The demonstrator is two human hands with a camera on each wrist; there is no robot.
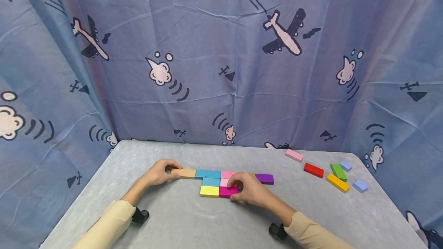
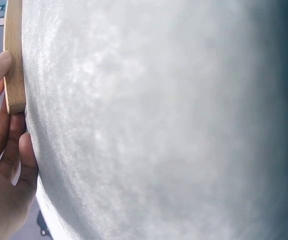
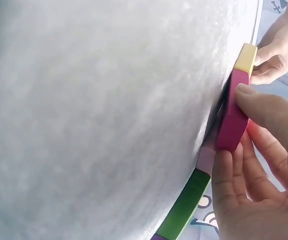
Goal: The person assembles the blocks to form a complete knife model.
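Observation:
My left hand (image 1: 160, 173) pinches the left end of a natural wood block (image 1: 187, 173), with the thumb along its side in the left wrist view. That block heads a row with a blue block (image 1: 208, 174), a pink one (image 1: 227, 174), a green block (image 3: 186, 205) and a purple one (image 1: 264, 179). With thumb and fingertips my right hand (image 1: 254, 190) grips a magenta block (image 1: 227, 192), beside a yellow block (image 1: 209, 191). Between the rows lie a smaller blue block (image 1: 211, 181) and a pink one (image 1: 223, 182), the latter partly behind the right hand.
Loose blocks lie at the right of the grey table (image 1: 159, 218): pink (image 1: 294, 155), red (image 1: 313, 170), green (image 1: 338, 172), yellow-orange (image 1: 337, 183) and two light blue ones (image 1: 360, 186). A patterned blue curtain (image 1: 194, 49) stands behind the table's far edge.

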